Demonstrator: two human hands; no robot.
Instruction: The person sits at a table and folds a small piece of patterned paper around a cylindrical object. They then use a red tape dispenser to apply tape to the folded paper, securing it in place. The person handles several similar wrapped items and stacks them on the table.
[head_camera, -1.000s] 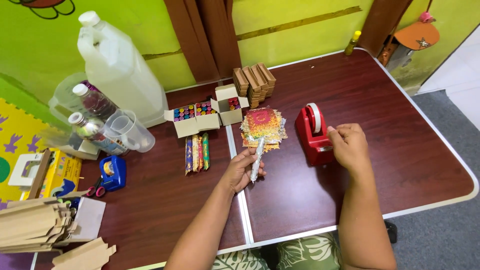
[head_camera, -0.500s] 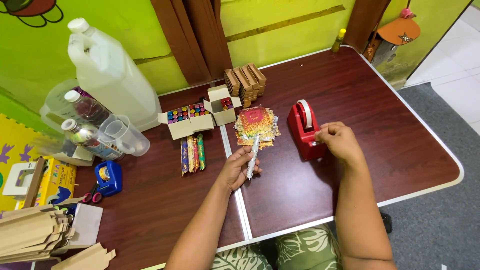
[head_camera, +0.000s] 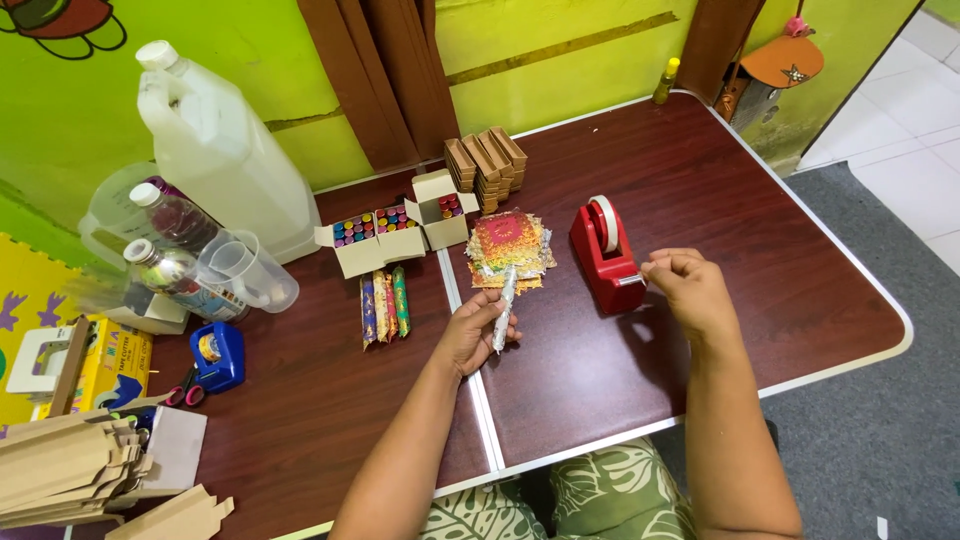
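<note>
Now | left hand (head_camera: 478, 330) gripping silver wrapped stick (head_camera: 504, 297) left of red tape dispenser (head_camera: 604, 255) | right hand (head_camera: 688, 285) fingers pinched at dispenser's cutter end

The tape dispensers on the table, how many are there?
2: a red tape dispenser by the right hand, a blue tape dispenser near the left edge. Clutter may hide others.

A dark brown folding table (head_camera: 700, 190) with a pale rim and a centre seam was seen filling the frame. At its middle, a red tape dispenser (head_camera: 604, 256), a stack of patterned paper squares (head_camera: 508, 243), open cardboard boxes (head_camera: 385, 234) and three wrapped sticks (head_camera: 385, 304) were laid. At the left, a large plastic jug (head_camera: 222, 150), bottles (head_camera: 170, 245), a blue tape dispenser (head_camera: 216, 355) and flat cardboard pieces (head_camera: 65, 470) were set.
</note>
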